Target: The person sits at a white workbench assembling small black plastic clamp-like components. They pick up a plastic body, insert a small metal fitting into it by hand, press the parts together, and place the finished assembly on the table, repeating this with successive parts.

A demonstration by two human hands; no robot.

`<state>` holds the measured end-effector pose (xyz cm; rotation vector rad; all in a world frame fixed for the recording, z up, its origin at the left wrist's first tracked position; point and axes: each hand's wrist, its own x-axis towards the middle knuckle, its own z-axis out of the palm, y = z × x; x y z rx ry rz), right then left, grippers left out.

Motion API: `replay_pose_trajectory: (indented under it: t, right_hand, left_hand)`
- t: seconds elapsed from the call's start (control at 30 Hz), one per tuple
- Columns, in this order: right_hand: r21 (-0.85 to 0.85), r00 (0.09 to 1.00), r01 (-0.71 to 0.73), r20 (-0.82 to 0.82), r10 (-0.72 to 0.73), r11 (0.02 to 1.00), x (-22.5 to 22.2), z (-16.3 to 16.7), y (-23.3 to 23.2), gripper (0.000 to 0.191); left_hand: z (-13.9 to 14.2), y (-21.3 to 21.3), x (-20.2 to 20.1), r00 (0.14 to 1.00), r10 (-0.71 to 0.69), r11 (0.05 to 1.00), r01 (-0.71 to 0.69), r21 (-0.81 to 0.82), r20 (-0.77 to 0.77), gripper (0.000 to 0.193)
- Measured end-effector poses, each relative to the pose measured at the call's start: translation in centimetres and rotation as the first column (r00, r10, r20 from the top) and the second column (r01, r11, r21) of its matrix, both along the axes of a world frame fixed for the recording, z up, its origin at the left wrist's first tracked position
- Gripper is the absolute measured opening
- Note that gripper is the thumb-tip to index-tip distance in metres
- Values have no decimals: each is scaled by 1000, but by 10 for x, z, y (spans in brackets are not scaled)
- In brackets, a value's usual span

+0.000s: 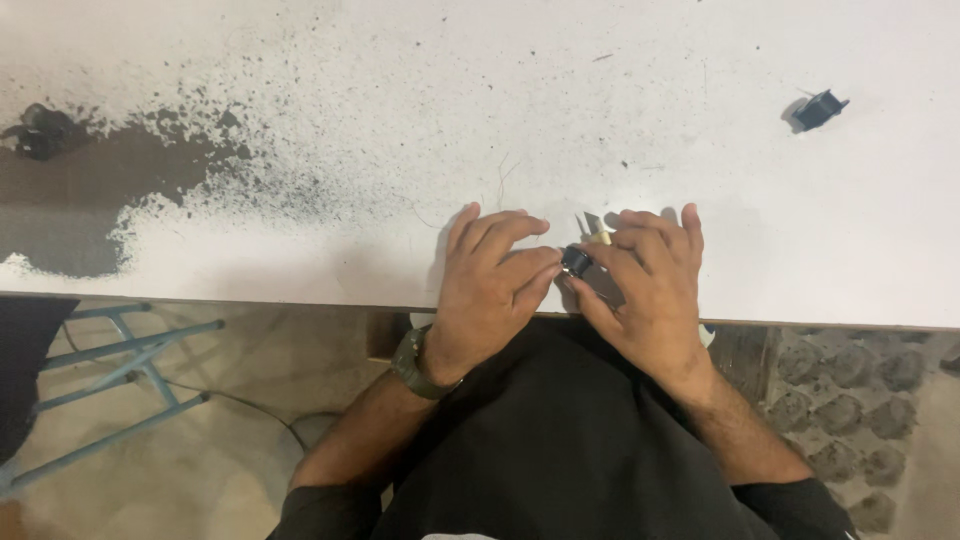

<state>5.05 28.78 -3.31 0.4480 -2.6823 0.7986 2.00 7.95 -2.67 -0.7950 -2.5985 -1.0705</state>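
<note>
Left hand (pixel 490 285) and right hand (pixel 650 290) together pinch a small black-and-metal part (pixel 578 262) at the white table (pixel 400 120) edge; seemingly light, rigid, best gripped by its dark body

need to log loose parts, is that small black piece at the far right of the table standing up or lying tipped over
Cannot tell. The small black piece sits alone on the white table, apart from both hands, but it is too small to show how it rests.
</note>
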Motion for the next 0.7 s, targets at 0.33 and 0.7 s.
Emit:
replay_pose_trajectory:
  t: [0.33,0.7]
  right_hand:
    - [-5,999,26,-40,-27,1000,4,-15,5,38]
    - [-4,999,23,-39,-24,1000,6,-17,7,36]
  left_hand:
    - [-1,0,4,999,-12,1000,13,2,-32,21]
    - [-1,0,2,986,-79,997,74,-39,-147,18]
